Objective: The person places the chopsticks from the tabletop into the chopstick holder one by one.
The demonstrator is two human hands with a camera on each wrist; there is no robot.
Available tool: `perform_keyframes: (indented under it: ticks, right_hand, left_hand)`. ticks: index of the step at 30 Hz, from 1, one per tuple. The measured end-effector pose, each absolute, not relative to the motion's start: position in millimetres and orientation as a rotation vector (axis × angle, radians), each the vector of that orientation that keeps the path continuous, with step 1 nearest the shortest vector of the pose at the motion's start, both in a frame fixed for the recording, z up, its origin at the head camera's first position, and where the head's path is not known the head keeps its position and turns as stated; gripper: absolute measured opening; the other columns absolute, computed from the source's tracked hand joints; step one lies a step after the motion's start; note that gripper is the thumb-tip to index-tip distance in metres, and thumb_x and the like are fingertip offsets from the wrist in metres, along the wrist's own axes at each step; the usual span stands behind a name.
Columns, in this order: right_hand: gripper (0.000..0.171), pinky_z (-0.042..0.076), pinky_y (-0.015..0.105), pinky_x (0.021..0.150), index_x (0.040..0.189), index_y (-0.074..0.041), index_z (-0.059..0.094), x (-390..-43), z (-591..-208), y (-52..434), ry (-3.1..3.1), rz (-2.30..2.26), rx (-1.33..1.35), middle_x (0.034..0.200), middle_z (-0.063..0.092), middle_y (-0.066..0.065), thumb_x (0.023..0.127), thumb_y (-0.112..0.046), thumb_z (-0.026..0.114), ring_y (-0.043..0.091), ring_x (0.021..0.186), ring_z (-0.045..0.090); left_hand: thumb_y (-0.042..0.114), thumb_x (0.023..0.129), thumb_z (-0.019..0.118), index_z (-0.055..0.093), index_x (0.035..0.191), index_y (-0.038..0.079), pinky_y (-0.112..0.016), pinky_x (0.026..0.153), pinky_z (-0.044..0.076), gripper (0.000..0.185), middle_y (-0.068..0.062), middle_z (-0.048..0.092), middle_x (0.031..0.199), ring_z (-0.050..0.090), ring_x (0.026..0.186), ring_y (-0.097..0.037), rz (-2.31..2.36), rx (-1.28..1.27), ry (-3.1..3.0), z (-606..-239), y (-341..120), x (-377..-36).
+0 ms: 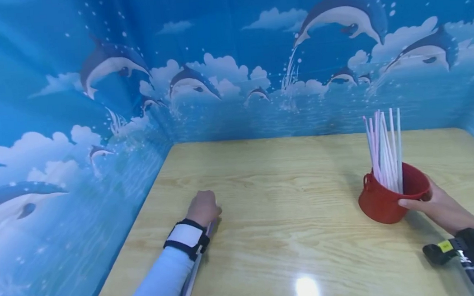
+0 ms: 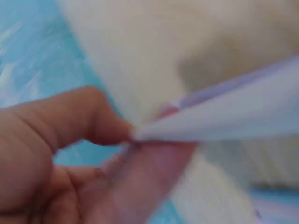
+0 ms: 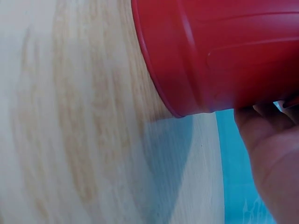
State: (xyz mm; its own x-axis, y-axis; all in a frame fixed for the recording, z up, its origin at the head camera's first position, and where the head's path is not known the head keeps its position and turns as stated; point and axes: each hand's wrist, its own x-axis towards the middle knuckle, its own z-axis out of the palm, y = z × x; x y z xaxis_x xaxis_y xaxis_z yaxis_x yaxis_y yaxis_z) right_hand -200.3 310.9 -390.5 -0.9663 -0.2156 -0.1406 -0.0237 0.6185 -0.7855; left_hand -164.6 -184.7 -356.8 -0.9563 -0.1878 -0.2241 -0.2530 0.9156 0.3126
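A red bucket with several pink and white straws standing in it sits at the right of the wooden table. My right hand grips the bucket at its rim, thumb along the side; the right wrist view shows the red bucket wall close up, tilted, with my fingers below it. My left hand rests curled on the table at the left and holds pale straws that run back along my forearm. In the left wrist view thumb and fingers pinch the blurred straws.
Blue walls printed with dolphins and clouds close the table in at the back, left and right. A bright light reflection lies on the tabletop near the front. Bands with cameras are on both wrists.
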Motion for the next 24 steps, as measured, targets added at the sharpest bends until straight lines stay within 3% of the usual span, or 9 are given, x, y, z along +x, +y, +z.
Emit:
perform_keyframes:
  ticks: [2, 6, 9, 14, 20, 24]
  right_hand:
    - [0.078, 0.032, 0.059, 0.081, 0.131, -0.037, -0.010, -200.4, -389.2, 311.0, 2.636, -1.256, -0.206, 0.136, 0.011, 0.022, 0.082, -0.034, 0.051, 0.036, 0.114, 0.020]
    - [0.074, 0.043, 0.033, 0.079, 0.132, -0.035, -0.005, -198.5, -387.9, 312.6, 2.642, -1.253, -0.236, 0.135, 0.017, 0.013, 0.083, -0.030, 0.050, 0.007, 0.108, 0.031]
    - [0.072, 0.040, 0.018, 0.071, 0.134, -0.032, -0.002, -195.6, -388.4, 313.2, 2.633, -1.277, -0.269, 0.133, 0.020, 0.010, 0.083, -0.027, 0.050, -0.010, 0.098, 0.029]
    - [0.073, 0.039, 0.013, 0.069, 0.134, -0.030, 0.001, -194.2, -389.5, 306.5, 2.662, -1.309, -0.291, 0.132, 0.022, 0.009, 0.082, -0.026, 0.052, -0.012, 0.095, 0.029]
    - [0.074, 0.039, 0.008, 0.068, 0.135, -0.026, 0.008, -190.9, -391.2, 303.5, 2.732, -1.391, -0.341, 0.121, 0.032, -0.009, 0.079, -0.017, 0.056, -0.014, 0.096, 0.032]
    - [0.074, 0.038, 0.006, 0.068, 0.135, -0.023, 0.010, -190.2, -390.7, 306.0, 2.772, -1.411, -0.375, 0.115, 0.034, -0.016, 0.078, -0.014, 0.057, -0.015, 0.095, 0.034]
  left_hand:
    - [0.013, 0.075, 0.057, 0.058, 0.071, 0.003, -0.022, 0.042, 0.040, 0.011, -0.008, 0.060, 0.063, 0.054, 0.049, -0.015, 0.837, -0.376, 2.808, -342.9, -183.0, -174.1]
    - [0.010, 0.078, 0.055, 0.057, 0.081, 0.004, -0.023, 0.055, 0.050, 0.007, -0.010, 0.063, 0.073, 0.062, 0.062, -0.018, 1.477, -0.233, 2.719, -291.5, -166.6, -193.5]
    - [0.010, 0.079, 0.055, 0.055, 0.094, 0.003, -0.025, 0.066, 0.050, 0.017, -0.012, 0.062, 0.085, 0.063, 0.075, -0.021, 2.011, 0.065, 2.591, -240.3, -137.6, -201.4]
    - [0.003, 0.080, 0.053, 0.049, 0.103, -0.002, -0.029, 0.079, 0.047, 0.024, -0.018, 0.057, 0.097, 0.061, 0.086, -0.021, 2.839, 0.636, 1.936, -179.8, -70.2, -205.1]
    - [-0.004, 0.081, 0.047, 0.044, 0.107, -0.008, -0.026, 0.080, 0.046, 0.027, -0.027, 0.051, 0.105, 0.059, 0.091, -0.024, 2.911, 0.853, 1.667, -168.7, 14.9, -200.6]
    - [0.000, 0.082, 0.048, 0.047, 0.107, -0.004, -0.019, 0.077, 0.046, 0.026, -0.019, 0.056, 0.103, 0.060, 0.089, -0.014, 2.723, 0.839, 1.790, -186.7, 57.1, -203.0]
